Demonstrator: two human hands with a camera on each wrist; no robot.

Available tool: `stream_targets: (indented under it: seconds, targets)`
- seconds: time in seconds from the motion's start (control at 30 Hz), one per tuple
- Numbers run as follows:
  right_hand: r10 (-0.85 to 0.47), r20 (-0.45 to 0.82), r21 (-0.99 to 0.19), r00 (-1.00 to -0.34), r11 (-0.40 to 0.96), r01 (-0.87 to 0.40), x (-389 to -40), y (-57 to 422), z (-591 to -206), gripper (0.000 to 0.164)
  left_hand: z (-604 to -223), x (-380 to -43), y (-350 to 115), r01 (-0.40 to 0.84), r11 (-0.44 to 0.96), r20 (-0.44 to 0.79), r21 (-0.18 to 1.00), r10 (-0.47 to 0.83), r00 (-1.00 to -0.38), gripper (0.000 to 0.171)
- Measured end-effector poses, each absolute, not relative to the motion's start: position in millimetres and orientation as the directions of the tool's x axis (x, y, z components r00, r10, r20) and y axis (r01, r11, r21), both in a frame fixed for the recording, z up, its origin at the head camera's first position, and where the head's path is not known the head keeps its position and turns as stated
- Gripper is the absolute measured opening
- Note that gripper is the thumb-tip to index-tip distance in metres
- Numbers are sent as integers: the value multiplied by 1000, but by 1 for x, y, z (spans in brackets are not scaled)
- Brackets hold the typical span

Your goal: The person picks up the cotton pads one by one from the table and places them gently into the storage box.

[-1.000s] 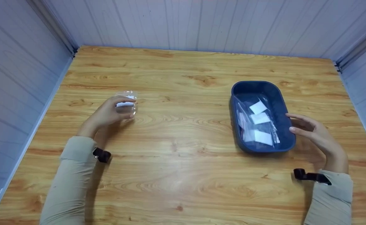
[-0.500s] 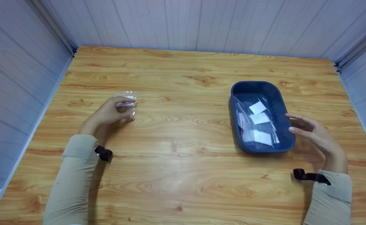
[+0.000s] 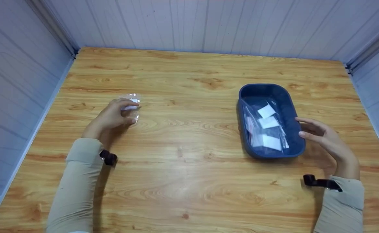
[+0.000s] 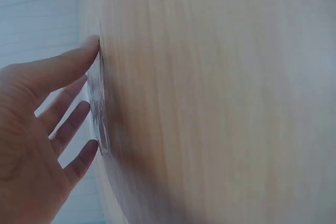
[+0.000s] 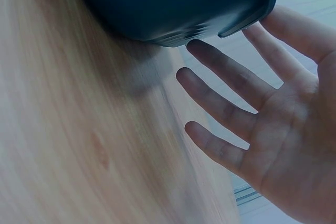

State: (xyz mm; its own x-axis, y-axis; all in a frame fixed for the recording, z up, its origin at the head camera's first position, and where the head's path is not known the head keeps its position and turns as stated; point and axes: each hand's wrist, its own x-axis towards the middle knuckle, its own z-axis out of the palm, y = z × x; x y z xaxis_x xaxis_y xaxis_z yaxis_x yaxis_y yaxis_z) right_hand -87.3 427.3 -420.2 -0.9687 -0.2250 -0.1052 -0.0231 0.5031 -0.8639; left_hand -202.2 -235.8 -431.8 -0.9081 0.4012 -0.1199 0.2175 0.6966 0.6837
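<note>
A small clear plastic bag (image 3: 130,96) with a white piece in it lies on the wooden table at left. Over it is my left hand (image 3: 111,117), index finger across the white piece and thumb at the near edge. In the left wrist view, the fairly straight fingers of that hand (image 4: 31,129) reach the bag (image 4: 97,98), which lies flat. My right hand (image 3: 330,139) touches the right rim of a dark blue bin (image 3: 292,137) with thumb and index fingertips. The right wrist view has its other fingers (image 5: 226,80) spread beside the bin's wall (image 5: 178,3).
Several clear bags (image 3: 269,131) with white pieces lie inside the bin. White panel walls (image 3: 189,26) border the table (image 3: 183,181) at the back and both sides. A dark wrist device (image 3: 109,158) sits on each sleeve.
My left forearm has shifted slightly to the right, and the left thumb has drawn back a little along the bag's near edge. The right hand keeps its place at the bin.
</note>
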Motion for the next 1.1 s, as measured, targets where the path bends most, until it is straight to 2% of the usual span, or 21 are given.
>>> stream_targets:
  seconds: [0.2, 0.77, 1.1]
  targets:
    - [-218, -110, -861, -970, 509, -17, -88, 426, -420, 49, -431, -202, -235, 162, 743, -169, 649, 348, -922, 49]
    - [-218, -96, -860, -971, 510, -30, -87, 426, -420, 49, -431, -204, -233, 195, 753, -124, 629, 345, -930, 37]
    - [-209, -117, -853, -971, 522, -9, -88, 426, -419, 49, -433, -206, -232, 190, 730, -101, 656, 334, -937, 25]
